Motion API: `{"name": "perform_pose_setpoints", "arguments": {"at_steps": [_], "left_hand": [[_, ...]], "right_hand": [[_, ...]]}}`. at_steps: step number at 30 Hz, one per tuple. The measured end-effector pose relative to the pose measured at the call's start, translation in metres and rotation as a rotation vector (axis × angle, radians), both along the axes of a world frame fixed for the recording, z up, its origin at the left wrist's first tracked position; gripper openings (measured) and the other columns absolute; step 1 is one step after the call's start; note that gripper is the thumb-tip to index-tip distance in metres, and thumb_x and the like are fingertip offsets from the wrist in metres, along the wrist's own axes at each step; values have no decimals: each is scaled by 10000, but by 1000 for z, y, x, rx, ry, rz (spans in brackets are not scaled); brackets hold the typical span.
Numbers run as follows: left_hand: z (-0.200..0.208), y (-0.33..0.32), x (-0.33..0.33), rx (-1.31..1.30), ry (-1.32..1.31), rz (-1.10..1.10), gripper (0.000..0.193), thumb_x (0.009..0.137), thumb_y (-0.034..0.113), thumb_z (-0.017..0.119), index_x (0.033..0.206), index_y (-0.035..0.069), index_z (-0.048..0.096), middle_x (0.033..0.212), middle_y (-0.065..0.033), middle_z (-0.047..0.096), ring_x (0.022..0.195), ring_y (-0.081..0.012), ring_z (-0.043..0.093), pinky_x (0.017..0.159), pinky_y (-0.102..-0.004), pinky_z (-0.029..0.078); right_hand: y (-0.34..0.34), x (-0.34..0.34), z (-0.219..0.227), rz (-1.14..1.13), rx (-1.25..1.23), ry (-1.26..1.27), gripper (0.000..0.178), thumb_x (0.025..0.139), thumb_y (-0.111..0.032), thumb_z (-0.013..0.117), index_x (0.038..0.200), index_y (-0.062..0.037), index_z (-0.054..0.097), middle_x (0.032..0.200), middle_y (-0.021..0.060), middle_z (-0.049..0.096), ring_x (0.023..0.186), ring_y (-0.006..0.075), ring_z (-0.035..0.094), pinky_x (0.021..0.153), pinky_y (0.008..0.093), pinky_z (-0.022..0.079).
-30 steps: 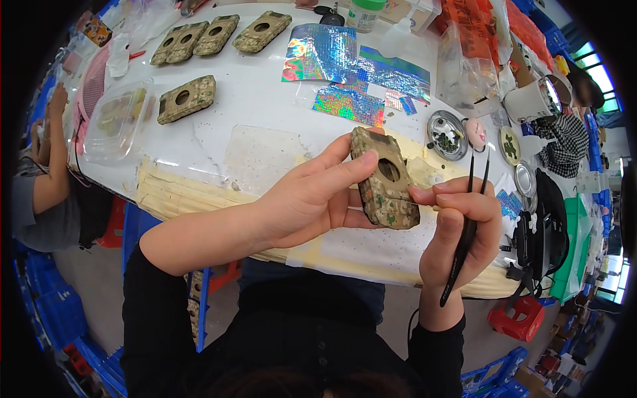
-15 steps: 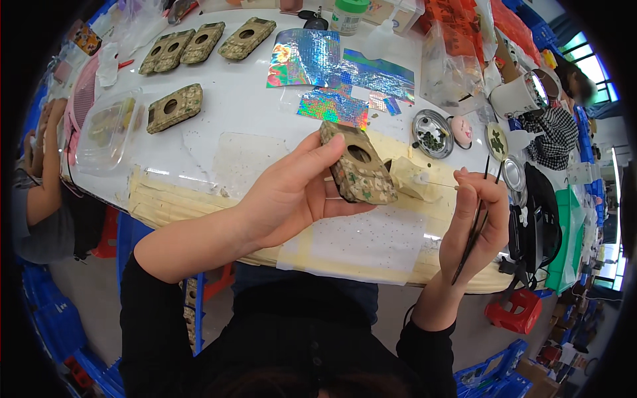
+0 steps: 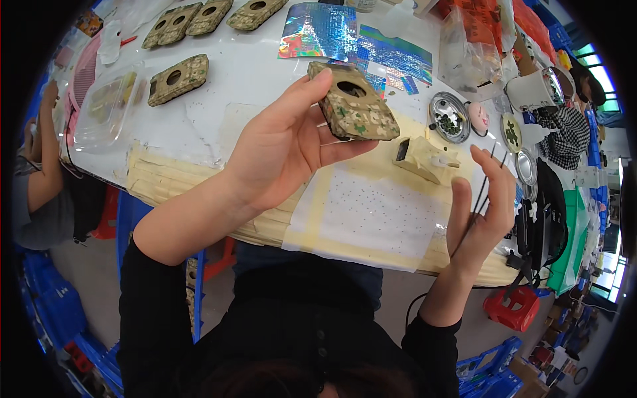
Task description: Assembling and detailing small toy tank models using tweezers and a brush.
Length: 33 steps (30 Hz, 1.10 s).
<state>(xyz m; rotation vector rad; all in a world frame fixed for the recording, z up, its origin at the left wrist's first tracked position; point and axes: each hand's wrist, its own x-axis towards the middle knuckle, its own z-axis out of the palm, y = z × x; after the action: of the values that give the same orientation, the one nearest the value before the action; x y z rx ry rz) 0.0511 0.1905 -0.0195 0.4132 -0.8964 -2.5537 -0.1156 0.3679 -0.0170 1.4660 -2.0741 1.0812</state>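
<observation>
A camouflage toy tank hull (image 3: 363, 118) with a round hole in its top rests in my left hand (image 3: 275, 149), thumb over one end and fingers beneath. To the right, my right hand (image 3: 488, 225) is raised with thumb and forefinger apart. Thin black tweezers (image 3: 476, 205) lie across its palm, tucked among the other fingers. Between the hands stands a tape-wrapped block (image 3: 418, 160), with a small white nozzle-like piece (image 3: 444, 161) at its side. White paper (image 3: 361, 215) sprinkled with tiny dark specks is on the table below the hull.
More camouflage hulls (image 3: 179, 79) stand at the far left, near a clear plastic box (image 3: 106, 109). Shiny holographic sheets (image 3: 318, 32) lie at the back. A metal dish (image 3: 434, 106) with dark green bits sits right, beside a pink oval item (image 3: 478, 118). Another person's arm (image 3: 43, 146) shows at left.
My left hand has lifted the hull away from me, and it appears higher in view. My right thumb and forefinger have spread from a pinch. The view has shifted slightly.
</observation>
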Motion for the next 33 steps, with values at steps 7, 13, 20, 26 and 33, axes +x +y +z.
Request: {"name": "perform_pose_setpoints", "arguments": {"at_steps": [7,13,20,26,33], "left_hand": [[1,-2,1,-15,-1,40,441,1008,319,338,1330,21,388,1282,-146,523,1163,-248,549,971,-400,487],[-2,-2,1,-16,-10,16,437,1007,319,344,1323,21,399,1271,-143,533,1161,-243,551,967,-399,489],[1,-1,0,-24,-20,32,434,1004,319,356,1314,20,407,1266,-136,538,1147,-238,561,965,-399,490],[1,-1,1,-21,-33,33,437,1003,321,356,1310,15,410,1260,-128,545,1141,-233,566,967,-407,486],[1,0,1,-24,-27,32,444,1006,322,346,1317,10,404,1267,-126,541,1140,-235,568,969,-413,483]], "right_hand": [[33,47,4,422,-3,-731,723,804,-592,584,1143,44,515,989,174,619,856,255,626,799,361,475],[11,36,2,556,262,-691,154,780,-38,722,916,15,673,857,83,676,781,172,636,711,268,495],[-2,46,-20,431,209,-1050,127,882,-67,632,952,39,641,859,97,662,759,144,635,696,244,504],[-4,49,-23,442,214,-1023,120,898,-69,612,944,39,635,851,100,663,772,155,658,685,248,514],[-5,49,-25,420,246,-928,97,884,-65,625,916,23,649,825,89,662,739,142,638,675,241,504]]}}
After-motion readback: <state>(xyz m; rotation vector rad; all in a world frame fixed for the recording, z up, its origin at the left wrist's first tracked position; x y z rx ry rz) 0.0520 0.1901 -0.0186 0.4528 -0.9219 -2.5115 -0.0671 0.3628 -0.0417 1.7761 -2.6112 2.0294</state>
